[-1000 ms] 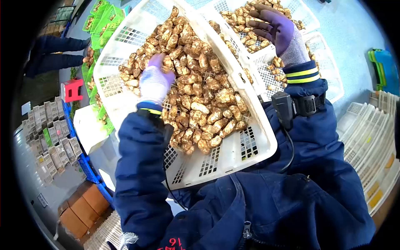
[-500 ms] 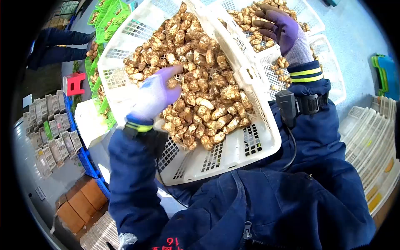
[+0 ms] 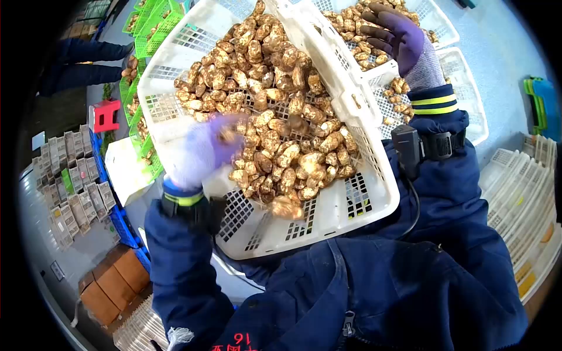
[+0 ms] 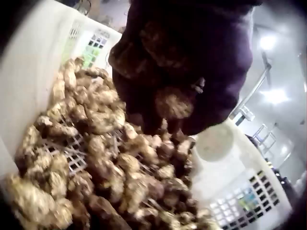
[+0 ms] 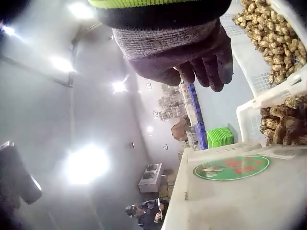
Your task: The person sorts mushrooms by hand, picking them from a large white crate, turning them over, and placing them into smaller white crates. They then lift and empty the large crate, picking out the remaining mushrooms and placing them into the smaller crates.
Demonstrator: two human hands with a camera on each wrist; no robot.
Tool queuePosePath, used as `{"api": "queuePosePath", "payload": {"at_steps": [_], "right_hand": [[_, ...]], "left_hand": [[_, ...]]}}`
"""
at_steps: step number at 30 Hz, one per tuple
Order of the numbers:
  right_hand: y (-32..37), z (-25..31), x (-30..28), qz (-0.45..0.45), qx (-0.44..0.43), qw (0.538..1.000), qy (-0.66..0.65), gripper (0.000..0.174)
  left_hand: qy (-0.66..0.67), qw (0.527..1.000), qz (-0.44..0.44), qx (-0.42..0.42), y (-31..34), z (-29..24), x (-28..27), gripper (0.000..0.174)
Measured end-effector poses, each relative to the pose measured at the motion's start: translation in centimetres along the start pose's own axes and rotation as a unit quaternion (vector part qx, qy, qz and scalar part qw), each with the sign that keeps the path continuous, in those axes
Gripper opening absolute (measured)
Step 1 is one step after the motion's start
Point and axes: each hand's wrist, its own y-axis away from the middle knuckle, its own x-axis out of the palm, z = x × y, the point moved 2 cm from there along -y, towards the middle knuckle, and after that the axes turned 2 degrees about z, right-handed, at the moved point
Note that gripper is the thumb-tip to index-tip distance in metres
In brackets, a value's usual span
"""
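A large white crate (image 3: 246, 234) holds a heap of knobbly brown-and-cream tubers (image 3: 272, 64). My left hand (image 3: 202, 149), in a purple glove, is over the crate's left side, blurred in the head view. Its curled fingers hold several tubers (image 4: 173, 103), mostly shaded in the left wrist view. One blurred tuber (image 3: 287, 208) shows at the heap's near edge. My right hand (image 3: 401, 44), gloved too, hovers beyond the crate's right wall, fingers loosely bent and holding nothing. It overlaps another white crate of tubers in the head view.
Further white crates (image 3: 471, 96) with tubers stand at the far right. Green baskets (image 3: 153, 29) and a red stool (image 3: 105, 116) are on the left. Stacked white crates (image 3: 515, 205) stand at the right. Another person's legs (image 3: 88, 64) show at upper left.
My left hand has drawn back leftward and toward me from the heap, with tubers in its fingers. The blurred tuber has appeared at the near edge. The right hand has barely moved.
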Motion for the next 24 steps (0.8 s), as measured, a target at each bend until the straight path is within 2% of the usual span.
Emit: {"api": "queuePosePath", "payload": {"at_steps": [1, 3, 5, 6, 7, 9, 12, 13, 15, 16, 19, 21, 22, 23, 24], "right_hand": [[0.1, 0.2, 0.2, -0.001, -0.001, 1.0, 0.0, 0.033], [0.2, 0.5, 0.3, 0.011, -0.007, 1.0, -0.001, 0.033], [0.0, 0.1, 0.0, 0.019, -0.012, 1.0, -0.014, 0.033], [-0.4, -0.1, -0.2, 0.014, -0.009, 1.0, -0.006, 0.033], [-0.4, -0.2, -0.3, 0.016, -0.01, 1.0, -0.003, 0.034], [-0.4, -0.3, -0.2, 0.022, -0.01, 1.0, 0.002, 0.035], [-0.5, 0.1, -0.3, 0.017, -0.017, 1.0, 0.0, 0.036], [-0.3, 0.0, -0.6, 0.012, -0.014, 1.0, -0.003, 0.035], [0.2, 0.1, -0.7, 0.034, -0.02, 0.999, -0.015, 0.035], [0.2, 0.2, -0.5, 0.033, -0.022, 0.999, -0.016, 0.035], [0.1, 0.4, 0.1, 0.018, -0.013, 1.0, -0.014, 0.034], [0.0, 0.4, -0.4, 0.014, -0.005, 1.0, -0.013, 0.034], [0.3, 0.5, -0.5, 0.028, -0.015, 0.999, -0.017, 0.035], [0.3, 0.7, -0.4, 0.023, -0.015, 1.0, -0.015, 0.035], [0.2, 0.6, -0.2, 0.014, -0.009, 1.0, -0.007, 0.035]], "left_hand": [[-0.005, 0.99, -0.138, 0.005, -2.2, 1.9, -1.1, 0.04], [-0.138, 0.977, -0.163, -0.004, -5.9, 5.1, -1.5, 0.046], [-0.293, 0.933, -0.206, 0.039, -8.1, 7.9, 0.6, 0.053], [-0.267, 0.943, -0.199, -0.013, -8.3, 7.8, 1.1, 0.058], [-0.205, 0.956, -0.191, -0.085, -8.2, 7.0, 1.5, 0.053], [-0.201, 0.947, -0.252, 0.004, -7.4, 6.8, 1.8, 0.039], [-0.185, 0.97, -0.157, -0.029, -5.9, 4.7, 0.5, 0.027], [-0.132, 0.988, -0.047, 0.058, -5.2, 4.1, -0.6, 0.023], [-0.083, 0.99, 0.117, -0.012, -3.7, 2.9, -1.7, 0.024], [-0.094, 0.994, 0.057, -0.024, -3.5, 1.9, -1.9, 0.033], [-0.068, 0.986, -0.143, -0.041, -6.0, 0.5, 1.0, 0.043], [-0.107, 0.976, -0.192, -0.003, -9.0, 1.7, 4.3, 0.051], [-0.203, 0.93, -0.295, 0.081, -9.5, 1.4, 5.4, 0.054], [-0.196, 0.934, -0.295, 0.051, -10.1, 1.8, 6.3, 0.051], [-0.133, 0.954, -0.269, 0.019, -10.0, 1.8, 6.0, 0.05]]}}
